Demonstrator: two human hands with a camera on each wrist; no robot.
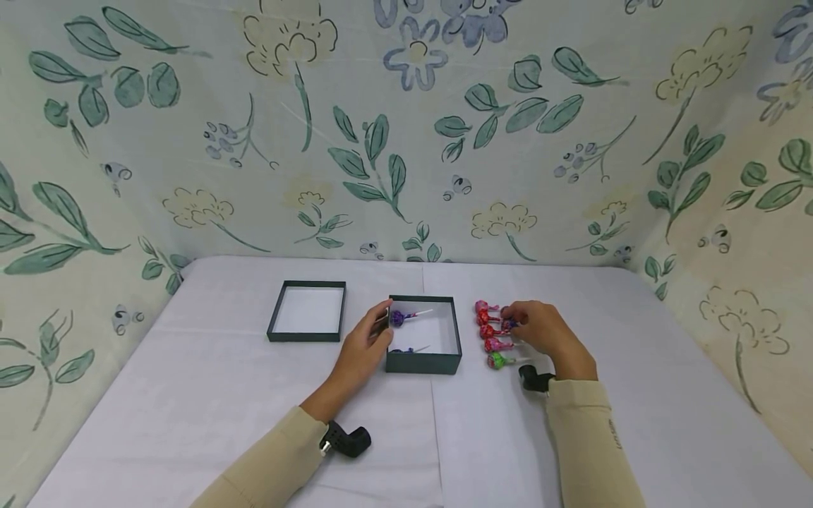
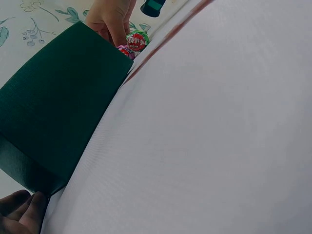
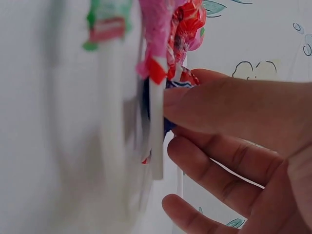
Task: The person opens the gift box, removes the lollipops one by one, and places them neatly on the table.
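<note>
My left hand [image 1: 365, 346] rests against the left side of a dark green open box [image 1: 424, 364], its fingertips touching the wall. Inside lie a purple lollipop [image 1: 397, 319] with a white stick and a blue one [image 1: 401, 351], partly hidden by the front wall. To the right of the box, my right hand [image 1: 543, 328] pinches a dark blue lollipop [image 3: 169, 124] between thumb and forefinger. Beside it runs a column of wrapped lollipops: pink [image 1: 483, 306], red [image 1: 488, 331], and, nearest me, green [image 1: 497, 360]. Its other fingers hang apart.
A shallow dark-rimmed lid [image 1: 305, 337] with a white inside lies left of the box. White cloth [image 1: 381, 451] covers the table. Behind and beside it hangs a floral curtain [image 1: 406, 176]. Each wrist carries a black camera [image 1: 348, 442].
</note>
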